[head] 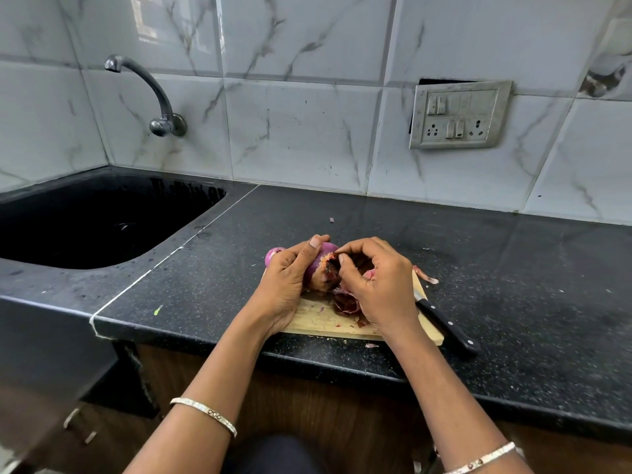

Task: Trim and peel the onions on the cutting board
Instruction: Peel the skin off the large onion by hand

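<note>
Left hand (pixel 285 280) wraps around the onion (pixel 323 268), fingers curled over its far side and thumb across the top, and holds it just above the cutting board (pixel 316 318). The grip turns the rough root end toward the right hand (pixel 374 285), probably so the skin can be pulled from that end.

Right hand: thumb and forefinger are pressed together at the root end, pinching what looks like an edge of dry skin; the exact contact is too small to confirm. The other fingers curl loosely below.

Under the grip, peeled skins (pixel 345 302) lie on the board, so scraps seem to drop where they come off. A second onion (pixel 273 256) sits just behind the left hand, bare purple, apparently done.

The knife (pixel 444 325) lies beside the right wrist, half on the board's edge, within reach but not held. Judgement: trimming is done, peeling is in progress.
</note>
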Tool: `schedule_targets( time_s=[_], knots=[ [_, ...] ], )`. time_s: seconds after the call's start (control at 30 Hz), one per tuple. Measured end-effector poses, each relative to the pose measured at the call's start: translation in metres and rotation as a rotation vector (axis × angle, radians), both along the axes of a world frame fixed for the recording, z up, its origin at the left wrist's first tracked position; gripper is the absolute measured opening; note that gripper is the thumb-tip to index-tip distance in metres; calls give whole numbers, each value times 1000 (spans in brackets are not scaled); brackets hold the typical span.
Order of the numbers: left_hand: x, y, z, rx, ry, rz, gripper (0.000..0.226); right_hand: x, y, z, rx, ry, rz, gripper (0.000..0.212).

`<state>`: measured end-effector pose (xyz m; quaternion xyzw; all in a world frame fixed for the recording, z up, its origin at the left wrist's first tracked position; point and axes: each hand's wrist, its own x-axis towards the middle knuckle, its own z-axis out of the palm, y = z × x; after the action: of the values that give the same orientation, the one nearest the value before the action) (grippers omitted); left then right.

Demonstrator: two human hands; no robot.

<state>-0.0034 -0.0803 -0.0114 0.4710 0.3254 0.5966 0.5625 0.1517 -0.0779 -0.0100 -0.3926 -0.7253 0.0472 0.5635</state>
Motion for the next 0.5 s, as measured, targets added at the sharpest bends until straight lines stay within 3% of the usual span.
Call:
schedule_targets(
  time_s=[0.2,0.5],
  knots=[
    [-1,2,-2,-1,10,14,53,-2,0,-1,-30,11,-34,3],
    [-3,5,-4,-12,27,32,43,-4,-6,3,-75,2,-51,4]
  ],
)
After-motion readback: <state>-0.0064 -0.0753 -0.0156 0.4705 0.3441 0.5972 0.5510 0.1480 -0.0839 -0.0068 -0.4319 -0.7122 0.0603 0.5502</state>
